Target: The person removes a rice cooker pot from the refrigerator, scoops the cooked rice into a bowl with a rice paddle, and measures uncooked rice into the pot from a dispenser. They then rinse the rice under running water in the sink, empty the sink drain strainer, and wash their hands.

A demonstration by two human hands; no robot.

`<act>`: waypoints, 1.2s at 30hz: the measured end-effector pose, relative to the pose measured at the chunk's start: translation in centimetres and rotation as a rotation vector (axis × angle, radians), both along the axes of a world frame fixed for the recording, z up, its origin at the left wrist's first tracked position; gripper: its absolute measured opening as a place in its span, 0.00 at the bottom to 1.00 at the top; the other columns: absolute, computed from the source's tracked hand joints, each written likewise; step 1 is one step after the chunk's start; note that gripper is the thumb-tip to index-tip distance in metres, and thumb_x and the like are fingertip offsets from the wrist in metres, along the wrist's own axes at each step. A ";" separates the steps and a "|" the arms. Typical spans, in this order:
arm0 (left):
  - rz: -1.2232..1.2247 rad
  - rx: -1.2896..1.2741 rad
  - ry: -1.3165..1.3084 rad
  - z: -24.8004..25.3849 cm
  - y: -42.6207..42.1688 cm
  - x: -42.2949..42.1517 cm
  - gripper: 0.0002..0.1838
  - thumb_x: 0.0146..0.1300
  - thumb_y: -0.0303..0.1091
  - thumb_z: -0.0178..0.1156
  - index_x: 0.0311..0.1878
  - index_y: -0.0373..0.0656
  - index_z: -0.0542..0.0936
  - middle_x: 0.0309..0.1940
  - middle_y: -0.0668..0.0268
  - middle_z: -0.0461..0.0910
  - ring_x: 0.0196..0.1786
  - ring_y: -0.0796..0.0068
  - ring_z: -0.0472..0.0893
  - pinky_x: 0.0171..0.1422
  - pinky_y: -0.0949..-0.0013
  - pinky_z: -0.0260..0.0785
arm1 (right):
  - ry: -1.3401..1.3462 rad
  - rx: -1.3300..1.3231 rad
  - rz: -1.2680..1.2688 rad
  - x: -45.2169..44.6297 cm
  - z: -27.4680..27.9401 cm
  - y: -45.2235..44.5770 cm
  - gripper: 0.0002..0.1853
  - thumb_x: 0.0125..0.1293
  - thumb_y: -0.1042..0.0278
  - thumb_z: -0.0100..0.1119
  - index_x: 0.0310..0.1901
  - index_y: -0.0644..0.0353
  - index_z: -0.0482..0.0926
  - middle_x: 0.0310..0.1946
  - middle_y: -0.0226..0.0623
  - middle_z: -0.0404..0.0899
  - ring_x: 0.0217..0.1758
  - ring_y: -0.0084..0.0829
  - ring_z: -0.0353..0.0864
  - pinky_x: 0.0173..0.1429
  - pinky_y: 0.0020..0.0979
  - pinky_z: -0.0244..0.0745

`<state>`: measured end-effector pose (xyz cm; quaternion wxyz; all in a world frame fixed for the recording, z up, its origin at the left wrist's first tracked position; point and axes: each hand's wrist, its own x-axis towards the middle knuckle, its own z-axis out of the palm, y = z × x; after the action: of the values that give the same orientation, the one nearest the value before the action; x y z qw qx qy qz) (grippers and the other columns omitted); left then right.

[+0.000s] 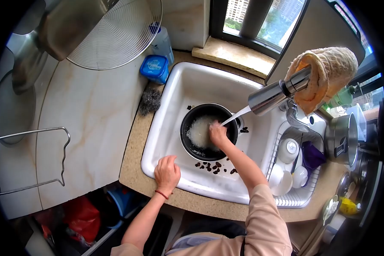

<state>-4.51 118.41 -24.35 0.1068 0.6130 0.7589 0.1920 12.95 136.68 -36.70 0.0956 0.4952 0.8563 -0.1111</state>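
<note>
In the white sink (pixel 158 141) stands a round dark pot (pixel 184 138) holding cloudy water over whitish grains (pixel 199 133) that look like rice. My right hand (pixel 219 135) reaches into the pot; water and blur hide its fingertips, so their grip is unclear. A stream from the metal faucet (pixel 266 99) runs in beside that hand. My left hand (pixel 167 174), with a red bracelet at the wrist, is curled over the sink's front-left rim, apart from the pot. Small dark brown pieces (pixel 217 165) lie scattered on the sink floor around the pot.
Right of the basin, a wire drainer (pixel 269 170) holds white bowls (pixel 288 150) and a purple item (pixel 312 155). A cloth (pixel 326 74) hangs over the faucet. On the left are a steel-wool scrubber (pixel 150 101), a blue tub (pixel 154 67) and a wire strainer (pixel 115 38).
</note>
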 end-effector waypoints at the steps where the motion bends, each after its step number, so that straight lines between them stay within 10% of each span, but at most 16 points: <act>1: -0.004 0.001 0.005 0.0 0.1 0.0 0.13 0.50 0.25 0.54 0.42 0.40 0.78 0.40 0.60 0.78 0.47 0.58 0.76 0.48 0.58 0.70 | 0.237 -0.019 -0.218 -0.2 -1.9 1.3 0.17 0.56 0.69 0.54 0.49 0.59 0.75 0.42 0.47 0.73 0.41 0.48 0.77 0.46 0.45 0.75; 3: -0.007 -0.014 -0.007 0.1 -0.1 0.0 0.13 0.51 0.25 0.54 0.42 0.40 0.78 0.40 0.60 0.78 0.46 0.58 0.76 0.47 0.58 0.70 | 0.408 0.322 -0.266 -2.5 -5.1 2.5 0.19 0.52 0.71 0.59 0.46 0.65 0.70 0.41 0.51 0.72 0.44 0.49 0.75 0.47 0.45 0.75; 5: -0.014 -0.018 -0.002 0.0 -0.2 0.0 0.13 0.51 0.25 0.54 0.42 0.40 0.78 0.40 0.60 0.78 0.46 0.58 0.76 0.47 0.58 0.70 | 0.590 0.013 -0.471 -6.6 0.4 2.6 0.17 0.50 0.73 0.60 0.41 0.68 0.69 0.40 0.55 0.71 0.46 0.52 0.74 0.48 0.44 0.74; 10: -0.019 -0.002 0.000 -0.1 0.1 -0.1 0.13 0.51 0.25 0.54 0.42 0.40 0.78 0.39 0.60 0.78 0.45 0.58 0.76 0.46 0.58 0.70 | 0.512 -0.155 0.353 -4.3 -3.4 -2.1 0.09 0.57 0.69 0.54 0.40 0.58 0.75 0.44 0.43 0.74 0.47 0.44 0.77 0.50 0.43 0.74; 12: -0.025 0.017 -0.003 0.0 0.0 0.0 0.13 0.50 0.25 0.54 0.42 0.40 0.78 0.39 0.60 0.78 0.44 0.58 0.76 0.46 0.58 0.70 | -0.157 -0.148 0.762 -0.9 -3.3 -1.4 0.09 0.60 0.68 0.49 0.37 0.49 0.82 0.45 0.33 0.75 0.49 0.34 0.78 0.51 0.42 0.72; 17: -0.020 0.007 -0.009 -0.1 0.1 0.0 0.13 0.50 0.25 0.54 0.42 0.40 0.78 0.38 0.59 0.78 0.44 0.58 0.77 0.46 0.59 0.70 | 0.081 0.212 -0.045 -0.7 -1.5 1.3 0.12 0.57 0.68 0.53 0.43 0.53 0.77 0.44 0.40 0.71 0.51 0.40 0.72 0.44 0.40 0.74; 19: -0.028 0.009 -0.009 0.0 -0.1 -0.1 0.13 0.50 0.25 0.54 0.42 0.40 0.78 0.38 0.59 0.78 0.44 0.58 0.77 0.46 0.59 0.70 | 0.060 -0.071 -0.189 -2.3 -2.2 -0.5 0.15 0.59 0.67 0.52 0.48 0.55 0.72 0.45 0.42 0.69 0.49 0.42 0.73 0.42 0.38 0.76; 21: -0.016 -0.010 -0.009 0.2 0.1 0.0 0.13 0.50 0.25 0.54 0.41 0.39 0.78 0.38 0.59 0.79 0.44 0.58 0.77 0.46 0.59 0.70 | -0.110 0.113 0.174 -3.1 -5.7 -2.8 0.15 0.60 0.69 0.51 0.50 0.58 0.69 0.46 0.49 0.68 0.43 0.51 0.77 0.43 0.48 0.76; 31: -0.027 -0.014 -0.001 0.3 0.2 0.0 0.13 0.51 0.24 0.53 0.41 0.39 0.78 0.37 0.59 0.79 0.43 0.58 0.77 0.45 0.59 0.70 | 0.989 -0.718 -0.604 -7.9 2.4 -1.9 0.21 0.57 0.77 0.43 0.53 0.66 0.75 0.45 0.56 0.78 0.50 0.51 0.77 0.52 0.44 0.71; 36: -0.014 0.014 -0.004 0.2 0.1 0.0 0.13 0.52 0.24 0.52 0.42 0.39 0.78 0.37 0.60 0.79 0.43 0.58 0.77 0.44 0.59 0.71 | -0.064 -0.767 0.397 0.1 3.2 -2.1 0.18 0.57 0.72 0.45 0.46 0.64 0.80 0.45 0.48 0.80 0.50 0.43 0.79 0.55 0.39 0.70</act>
<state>-4.48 118.55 -24.19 0.1051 0.6186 0.7531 0.1978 13.06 134.61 -33.46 0.3188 0.2528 0.8282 -0.3855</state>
